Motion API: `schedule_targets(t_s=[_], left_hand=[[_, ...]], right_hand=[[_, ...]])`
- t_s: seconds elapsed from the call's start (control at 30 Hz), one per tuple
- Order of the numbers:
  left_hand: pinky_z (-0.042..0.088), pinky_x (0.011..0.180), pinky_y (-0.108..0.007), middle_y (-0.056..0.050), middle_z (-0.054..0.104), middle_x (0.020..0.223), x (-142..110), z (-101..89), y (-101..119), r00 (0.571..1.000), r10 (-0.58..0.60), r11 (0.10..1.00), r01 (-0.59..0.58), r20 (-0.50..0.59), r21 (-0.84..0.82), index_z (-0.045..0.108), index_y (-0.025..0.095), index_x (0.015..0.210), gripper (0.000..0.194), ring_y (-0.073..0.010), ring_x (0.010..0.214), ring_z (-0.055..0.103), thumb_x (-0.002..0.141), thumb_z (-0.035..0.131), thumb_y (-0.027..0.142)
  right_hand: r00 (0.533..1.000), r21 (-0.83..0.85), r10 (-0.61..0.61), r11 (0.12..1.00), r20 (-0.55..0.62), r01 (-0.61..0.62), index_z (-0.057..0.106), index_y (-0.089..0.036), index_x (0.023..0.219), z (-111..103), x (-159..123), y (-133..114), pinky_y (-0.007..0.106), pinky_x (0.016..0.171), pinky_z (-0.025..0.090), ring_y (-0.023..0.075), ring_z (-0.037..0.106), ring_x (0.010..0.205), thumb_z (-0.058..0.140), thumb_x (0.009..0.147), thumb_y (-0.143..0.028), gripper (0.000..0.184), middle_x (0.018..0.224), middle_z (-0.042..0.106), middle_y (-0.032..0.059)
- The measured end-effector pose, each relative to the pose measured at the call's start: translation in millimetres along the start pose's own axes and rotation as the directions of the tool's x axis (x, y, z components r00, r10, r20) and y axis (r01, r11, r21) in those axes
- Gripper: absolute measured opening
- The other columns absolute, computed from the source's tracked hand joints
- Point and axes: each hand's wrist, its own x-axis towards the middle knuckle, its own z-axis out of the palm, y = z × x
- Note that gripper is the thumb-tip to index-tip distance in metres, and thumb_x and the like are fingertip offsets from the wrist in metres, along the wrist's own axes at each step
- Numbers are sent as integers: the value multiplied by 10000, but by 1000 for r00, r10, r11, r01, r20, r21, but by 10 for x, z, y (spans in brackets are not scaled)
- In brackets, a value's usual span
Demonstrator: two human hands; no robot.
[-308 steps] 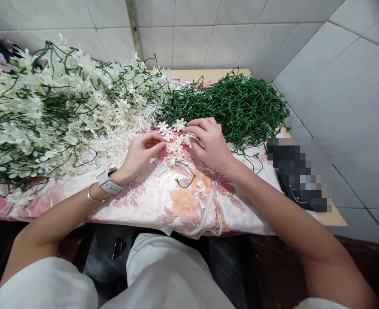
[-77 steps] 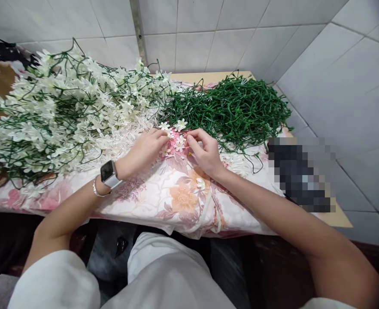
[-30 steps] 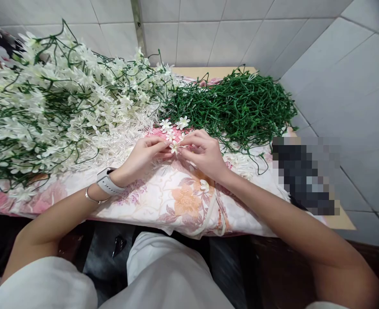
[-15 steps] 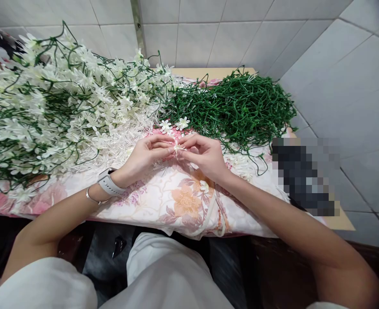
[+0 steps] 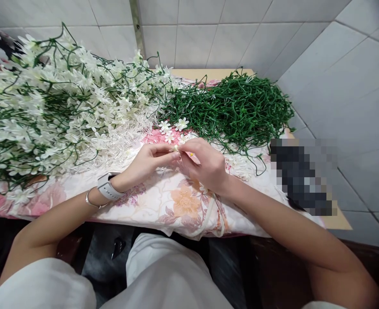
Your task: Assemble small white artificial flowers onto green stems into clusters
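Observation:
My left hand, with a white watch and a bangle at the wrist, pinches a small white artificial flower between thumb and fingertips. From the other side my right hand also grips at this flower, its fingers curled and closed. The fingers cover most of the piece. Just beyond my fingertips, several loose white blossoms lie on the floral cloth. To the left spreads a large heap of white flowers on green stems. A tangled pile of bare green plastic stems lies behind my right hand.
Thin white pieces lie in a mass along the front of the flower heap. At the table's right end is a dark, pixelated object. White wall tiles rise behind the table and to its right.
My right hand has rolled inward, and its fingers are now more curled at the small flower. More loose blossoms show just beyond my fingertips. My left hand has hardly moved.

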Motion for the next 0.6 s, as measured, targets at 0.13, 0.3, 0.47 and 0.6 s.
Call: schedule_targets(t_s=[0.13, 0.3, 0.47, 0.6], left_hand=[[486, 721, -205, -36, 717, 878, 14, -22, -7, 996, 58, 998, -56, -72, 38, 730, 160, 862, 216, -122, 792, 630, 781, 700, 357], [493, 691, -216, -41, 712, 785, 11, -24, 4, 997, 28, 1000, -28, -79, 10, 726, 149, 803, 195, -124, 720, 636, 792, 679, 338], [473, 682, -214, -48, 705, 812, -4, -34, -13, 996, 90, 976, -83, -28, 200, 734, 153, 865, 213, -127, 732, 619, 826, 635, 337], [453, 655, -211, -47, 701, 835, 13, -66, -62, 988, 155, 949, -146, -10, 278, 729, 163, 914, 223, -119, 708, 596, 837, 616, 340]], right_hand=[[993, -26, -89, 995, 83, 91, 594, -239, 1063, 20, -38, 60, 351, 768, 581, 190, 637, 933, 545, 879, -152, 210, 927, 682, 53], [997, 32, 26, 999, 67, -28, 614, -251, 1033, -14, -4, 34, 377, 751, 565, 191, 645, 869, 551, 874, -179, 185, 909, 702, 46], [953, 120, 279, 949, 116, -292, 645, -211, 888, -100, 113, 5, 356, 738, 525, 172, 635, 792, 577, 853, -196, 79, 850, 697, 42], [842, 277, 426, 809, 331, -518, 666, -195, 835, -124, 143, 44, 302, 690, 514, 145, 627, 762, 629, 821, -239, 58, 823, 686, 21]])
